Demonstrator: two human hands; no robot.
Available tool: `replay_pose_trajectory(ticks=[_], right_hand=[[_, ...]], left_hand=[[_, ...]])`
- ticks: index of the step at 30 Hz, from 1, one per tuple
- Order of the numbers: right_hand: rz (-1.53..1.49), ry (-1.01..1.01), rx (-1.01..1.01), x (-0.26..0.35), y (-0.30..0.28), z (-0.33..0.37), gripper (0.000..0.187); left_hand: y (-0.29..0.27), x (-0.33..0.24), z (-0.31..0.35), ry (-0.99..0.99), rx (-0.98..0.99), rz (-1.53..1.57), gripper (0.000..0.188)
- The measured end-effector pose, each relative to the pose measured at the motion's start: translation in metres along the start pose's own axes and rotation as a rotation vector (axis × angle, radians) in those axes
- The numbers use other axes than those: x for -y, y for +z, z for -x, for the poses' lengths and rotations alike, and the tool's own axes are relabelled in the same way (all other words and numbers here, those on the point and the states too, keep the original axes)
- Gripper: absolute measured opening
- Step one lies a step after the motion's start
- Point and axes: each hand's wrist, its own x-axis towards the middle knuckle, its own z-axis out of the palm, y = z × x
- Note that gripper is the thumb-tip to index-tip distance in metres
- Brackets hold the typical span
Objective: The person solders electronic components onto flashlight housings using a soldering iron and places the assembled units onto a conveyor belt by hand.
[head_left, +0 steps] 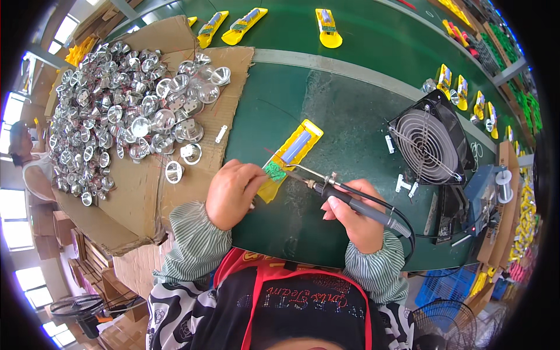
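Observation:
My right hand (359, 219) grips a soldering iron (373, 214) with a thin metal solder-feed tube clamped to its front. The iron's tip reaches a small green circuit board (275, 170). That board sits in a yellow plastic housing (312, 130), which lies slanted on the green bench and also holds a blue cylindrical battery (297, 146). At the board's left edge, my left hand (233, 192) has thumb and fingers pinched together. Whatever is between those fingertips is hidden, and the hand covers part of the housing's lower end.
Many silver reflector cups (140, 125) with wires fill a cardboard tray (233, 96) at left. A square fan (429, 140) stands at right, near small white strips (402, 184) and a solder spool (503, 186). Along the far side, more yellow housings (328, 29) lie on a green surface.

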Motion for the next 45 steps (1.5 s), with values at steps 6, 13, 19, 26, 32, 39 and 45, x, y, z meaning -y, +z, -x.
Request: replay_pose_trajectory(ticks=[6, 13, 19, 26, 32, 39, 45], right_hand=[[0.046, -0.018, 0.054, -0.004, 0.004, -0.004, 0.016], [0.043, -0.015, 0.065, -0.007, 0.003, -0.005, 0.017], [0.032, -0.005, 0.065, -0.007, 0.003, -0.006, 0.017], [0.064, -0.025, 0.069, -0.009, 0.003, -0.006, 0.016], [0.04, -0.04, 0.071, -0.011, 0.004, -0.007, 0.015], [0.041, -0.017, 0.066, -0.012, 0.006, -0.007, 0.014], [0.098, -0.043, 0.084, -0.013, 0.004, -0.008, 0.014]], left_hand=[[0.004, -0.003, 0.001, 0.109, -0.037, -0.085, 0.007], [0.001, -0.004, 0.001, 0.053, -0.054, -0.076, 0.006], [0.003, -0.005, 0.001, 0.048, -0.055, -0.081, 0.007], [0.003, -0.009, 0.001, 0.065, -0.035, -0.125, 0.008], [0.004, -0.008, 0.0, 0.054, -0.012, -0.135, 0.007], [0.003, -0.014, -0.003, 0.073, 0.0, -0.218, 0.007], [0.007, -0.019, -0.004, 0.082, -0.008, -0.312, 0.006]])
